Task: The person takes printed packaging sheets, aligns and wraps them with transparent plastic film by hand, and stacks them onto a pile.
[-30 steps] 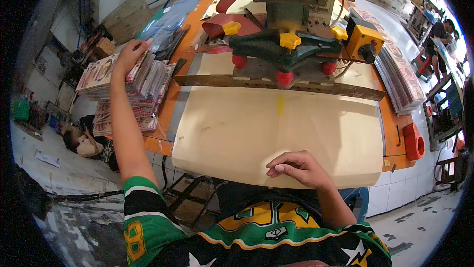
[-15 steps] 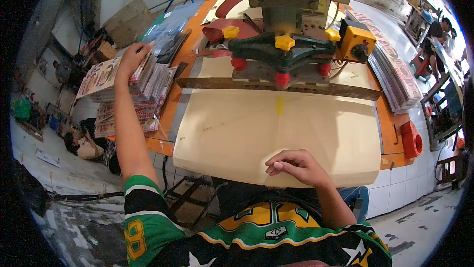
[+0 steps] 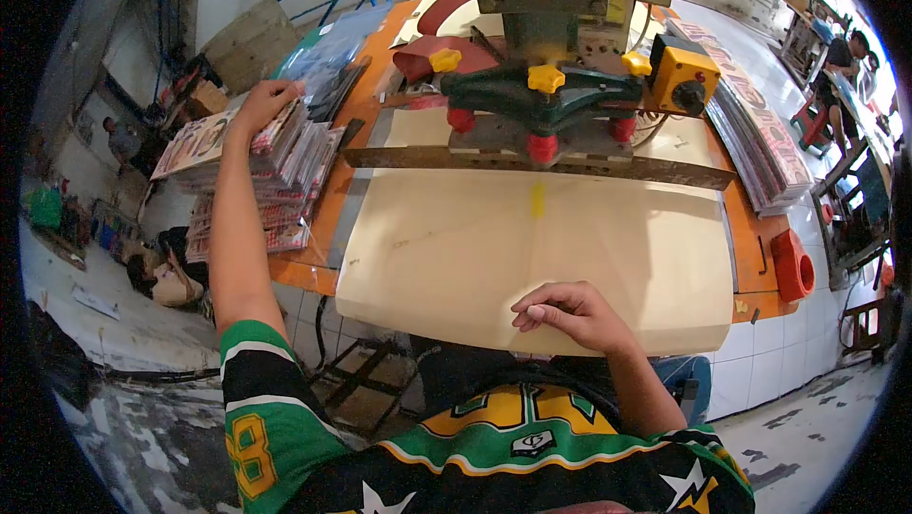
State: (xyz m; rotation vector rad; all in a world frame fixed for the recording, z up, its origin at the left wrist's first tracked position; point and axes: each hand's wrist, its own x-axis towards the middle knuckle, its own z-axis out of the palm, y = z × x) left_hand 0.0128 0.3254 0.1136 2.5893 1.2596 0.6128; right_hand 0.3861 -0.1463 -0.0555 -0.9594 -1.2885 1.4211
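My left hand (image 3: pixel 263 107) reaches out to a tall stack of flat printed packets (image 3: pixel 204 148) in clear plastic at the table's left. Its curled fingers grip the far corner of the top packet; the fingertips are partly hidden. My right hand (image 3: pixel 577 313) is above the near part of a cream sheet (image 3: pixel 456 257), fingers bent and drawn together with the thumb, nothing visible in them. Beyond the sheet stands a press with a long metal bar (image 3: pixel 627 170), a dark green bracket (image 3: pixel 494 91) and yellow star knobs (image 3: pixel 545 79).
More packets (image 3: pixel 760 139) are piled along the table's right side. A yellow control box (image 3: pixel 686 80) sits on the press. A red tape dispenser (image 3: pixel 791 265) stands at the right corner. Clear plastic sheets (image 3: pixel 347 34) lie back left. Other people sit at the far left and right.
My left hand has shifted slightly right along the top of the stack, its fingers more curled. My left forearm has swung a little left. My right hand has barely moved.
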